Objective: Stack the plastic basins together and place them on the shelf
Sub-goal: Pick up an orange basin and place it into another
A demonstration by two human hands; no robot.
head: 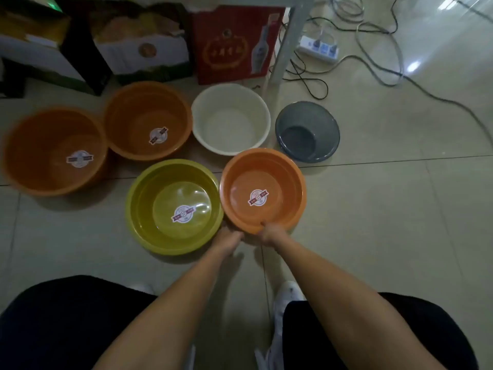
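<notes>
You are gripping the near rim of the small orange basin (262, 189) with both hands, and nothing is stacked yet.

Your left hand (229, 235) and right hand (270, 233) are closing on that rim side by side, the right thumb hooking over the lip; the basin is sitting on the tiled floor (386, 222), touching the yellow-green basin (174, 206) on its left. Behind are lying two larger orange basins (148, 120), (54, 152), a white basin (230, 118) and a grey basin (307, 131), all apart from one another or just beside. Because you are holding only one edge, the far side is likely to dip and drag as you lift, knocking the yellow-green neighbour. Nesting this small one first would also be putting the sizes out of order, so the stack could jam or wobble. The loose cables (373, 73) near the grey basin could be snagging a foot.
</notes>
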